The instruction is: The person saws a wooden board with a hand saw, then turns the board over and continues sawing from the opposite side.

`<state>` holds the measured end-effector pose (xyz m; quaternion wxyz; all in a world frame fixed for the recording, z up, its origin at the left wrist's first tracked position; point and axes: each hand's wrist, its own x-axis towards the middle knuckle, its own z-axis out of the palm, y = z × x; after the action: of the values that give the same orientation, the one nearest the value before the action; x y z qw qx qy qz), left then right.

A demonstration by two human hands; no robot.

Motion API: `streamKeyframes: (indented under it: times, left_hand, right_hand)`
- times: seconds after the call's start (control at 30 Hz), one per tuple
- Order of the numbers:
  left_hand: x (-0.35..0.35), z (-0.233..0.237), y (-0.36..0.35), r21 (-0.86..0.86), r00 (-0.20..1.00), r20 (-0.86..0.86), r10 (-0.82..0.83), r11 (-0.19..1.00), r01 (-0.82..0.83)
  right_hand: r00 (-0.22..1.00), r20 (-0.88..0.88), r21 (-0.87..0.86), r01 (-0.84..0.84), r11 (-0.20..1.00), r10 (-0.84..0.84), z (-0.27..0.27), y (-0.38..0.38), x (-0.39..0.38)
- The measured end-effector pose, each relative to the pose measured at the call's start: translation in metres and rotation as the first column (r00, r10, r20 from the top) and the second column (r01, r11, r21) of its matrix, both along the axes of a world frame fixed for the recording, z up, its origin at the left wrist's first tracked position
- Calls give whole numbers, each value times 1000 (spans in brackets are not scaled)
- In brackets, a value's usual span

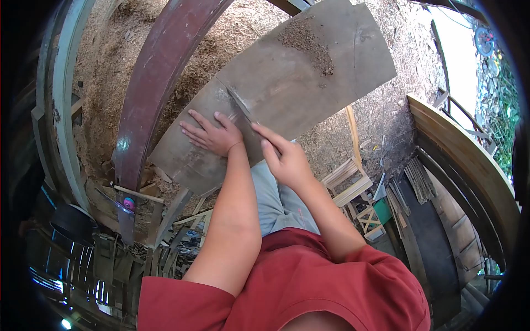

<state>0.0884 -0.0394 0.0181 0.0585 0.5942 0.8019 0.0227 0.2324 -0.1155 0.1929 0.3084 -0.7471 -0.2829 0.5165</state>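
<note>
The grey board (326, 77) lies slanted across the middle and upper right of the frame, with a patch of sawdust (309, 41) near its top edge. The left hand (212, 135) lies flat on the board's lower part, its grip apart with the fingers spread. Just right of it, the right hand (284, 157) has its grip clamped on a thin dark blade (240, 110), which runs up and left across the board. A curved reddish beam (152, 88) arcs along the board's left.
</note>
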Motion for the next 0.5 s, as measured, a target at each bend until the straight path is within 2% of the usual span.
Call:
streamKeyframes:
  times: [0.07,0.17,0.27,0.33,0.43,0.5]
  left_hand:
    - [-2,2,-2,-7,1000,-2,-7,1000,7]
    - [0,1,0,9,1000,1,-4,1000,4]
    - [0,3,-3,-11,1000,12,4,1000,-4]
    - [0,1,-2,6,1000,6,-6,1000,6]
    - [-1,0,-2,4,1000,-6,-9,1000,9]
    - [0,1,-1,-5,1000,-6,6,1000,-6]
  right_hand:
    - [994,-29,65,105,992,-103,-7,9,-9]
    - [999,11,-27,39,999,-38,43,-39,-6]
    - [999,-23,-50,48,998,-49,79,-58,11]
    - [999,-32,-54,42,998,-43,59,-41,9]
    - [999,-37,-81,15,997,-18,-2,16,-2]
    - [999,-32,-99,-1,995,-2,-11,21,-5]
